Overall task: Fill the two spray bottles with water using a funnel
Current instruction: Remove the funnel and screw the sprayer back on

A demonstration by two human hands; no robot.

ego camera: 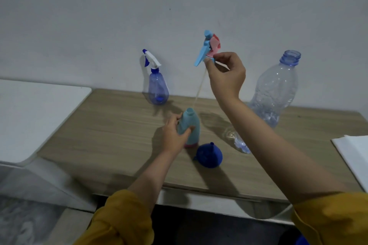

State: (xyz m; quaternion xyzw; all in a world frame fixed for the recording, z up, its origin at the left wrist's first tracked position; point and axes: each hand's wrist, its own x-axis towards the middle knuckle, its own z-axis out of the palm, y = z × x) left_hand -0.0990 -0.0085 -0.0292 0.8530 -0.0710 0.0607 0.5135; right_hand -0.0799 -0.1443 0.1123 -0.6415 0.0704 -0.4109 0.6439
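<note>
1. While my left hand [175,135] grips the light blue bottle [190,127] at centre frame, it stands open-necked on the tabletop [111,125].
2. My right hand's [226,74] fingers pinch its spray head [208,47] above, tube [199,89] dangling.
3. The funnel [209,155] lies just beside the bottle.

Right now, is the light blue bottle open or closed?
Open. Its spray top is lifted off in the right hand, and the light blue bottle, gripped by the left hand, shows a bare neck.
</note>
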